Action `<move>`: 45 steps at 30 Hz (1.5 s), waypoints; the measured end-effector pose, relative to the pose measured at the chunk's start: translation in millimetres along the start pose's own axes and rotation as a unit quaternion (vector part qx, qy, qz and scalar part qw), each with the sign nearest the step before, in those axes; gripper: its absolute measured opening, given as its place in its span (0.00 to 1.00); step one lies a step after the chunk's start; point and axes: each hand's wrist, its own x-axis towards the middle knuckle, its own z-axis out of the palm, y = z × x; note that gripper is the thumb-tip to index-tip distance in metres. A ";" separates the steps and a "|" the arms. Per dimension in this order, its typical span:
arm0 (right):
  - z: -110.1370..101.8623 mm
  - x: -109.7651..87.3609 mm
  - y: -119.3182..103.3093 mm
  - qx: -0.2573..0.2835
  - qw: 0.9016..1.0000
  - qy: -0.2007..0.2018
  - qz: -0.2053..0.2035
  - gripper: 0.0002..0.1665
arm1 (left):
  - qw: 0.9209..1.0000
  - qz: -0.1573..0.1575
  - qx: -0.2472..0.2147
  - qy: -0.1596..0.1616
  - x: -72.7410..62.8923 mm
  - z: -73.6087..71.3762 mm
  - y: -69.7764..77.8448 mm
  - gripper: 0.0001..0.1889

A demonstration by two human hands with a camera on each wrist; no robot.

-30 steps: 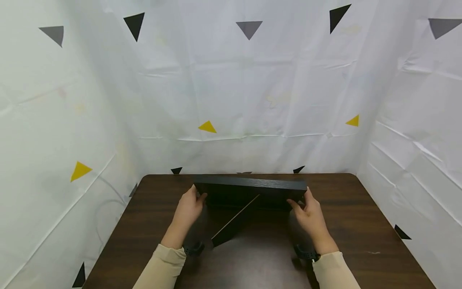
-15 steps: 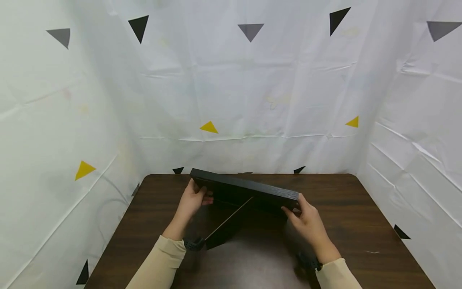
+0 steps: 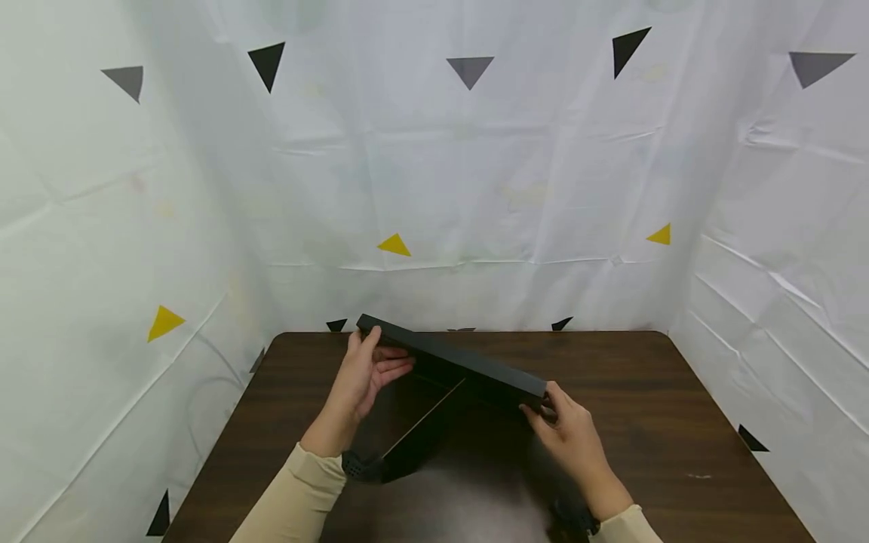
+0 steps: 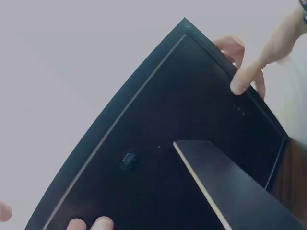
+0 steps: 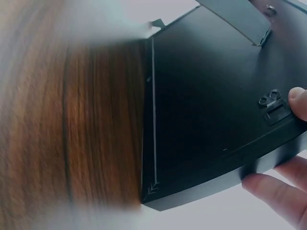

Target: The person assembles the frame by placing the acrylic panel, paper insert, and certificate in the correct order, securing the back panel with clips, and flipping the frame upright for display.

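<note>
A black picture frame [image 3: 462,362] stands tilted over the table, its back facing me and its left end higher than the right in the head view. An easel leg [image 4: 230,182] juts out from the back panel. My left hand [image 3: 360,373] holds the upper left corner, with several fingers stretched along the back. At the right end my right hand [image 3: 570,434] pinches the side, thumb on the back near a small metal hanger [image 5: 276,108] and fingers round the outer edge. The front of the frame is hidden.
The dark brown wooden table [image 3: 652,422] extends on both sides of the frame. White sheeting [image 3: 462,188] with black, grey and yellow triangles hangs behind and at both sides. A dark band [image 3: 363,466] sits at my left wrist.
The frame has gone from nearly level to slanted, its left end rising and its right end dropping towards me. The left fingers have spread across the back. The right hand has moved down and left.
</note>
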 end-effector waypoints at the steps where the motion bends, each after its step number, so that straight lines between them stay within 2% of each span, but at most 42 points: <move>1: 1.2 0.3 -1.7 -0.002 1.000 0.002 0.000 0.23 | 1.000 -0.009 0.004 -0.002 1.9 -0.8 3.4 0.49; 5: 7.7 2.3 -9.2 -0.010 1.000 0.005 -0.005 0.24 | 0.998 -0.042 0.032 -0.024 15.5 -9.3 15.5 0.59; 11: 17.9 -2.2 -19.3 -0.061 0.998 0.012 -0.028 0.25 | 0.991 -0.101 0.075 -0.038 35.0 -17.1 28.9 0.66; 15: 23.6 -6.5 -28.1 -0.108 0.993 0.023 -0.041 0.25 | 0.985 -0.143 0.094 -0.035 50.8 -16.6 35.2 0.67; 18: 29.6 -7.3 -33.2 -0.122 0.991 0.031 -0.037 0.24 | 0.981 -0.161 0.101 -0.032 61.9 -13.7 43.0 0.63; 20: 33.8 -7.0 -36.1 -0.126 0.991 0.037 -0.035 0.23 | 0.981 -0.164 0.103 -0.031 68.1 -11.5 48.5 0.54; 24: 40.7 -7.2 -41.0 -0.134 0.989 0.047 -0.038 0.23 | 0.980 -0.169 0.097 -0.037 78.5 -8.8 54.2 0.27; 26: 43.3 -8.3 -43.7 -0.142 0.988 0.048 -0.044 0.22 | 0.980 -0.172 0.096 -0.038 82.5 -8.4 54.6 0.21; 28: 45.5 -9.4 -46.8 -0.152 0.986 0.049 -0.050 0.22 | 0.979 -0.174 0.100 -0.035 85.2 -8.4 54.3 0.22; 33: 48.3 -11.5 -55.9 -0.170 0.982 0.049 -0.065 0.21 | 0.980 -0.166 0.110 -0.025 88.6 -6.6 50.6 0.32; 35: 48.6 -11.6 -59.7 -0.175 0.981 0.045 -0.066 0.21 | 0.980 -0.156 0.119 -0.025 88.3 -5.4 48.3 0.29; 39: 48.1 -11.1 -66.5 -0.184 0.980 0.036 -0.065 0.22 | 0.979 -0.140 0.147 -0.031 86.2 -1.7 45.4 0.14; 45: 49.2 -9.7 -72.6 -0.197 0.978 0.029 -0.063 0.27 | 0.971 -0.142 0.187 -0.041 91.4 12.8 45.0 0.15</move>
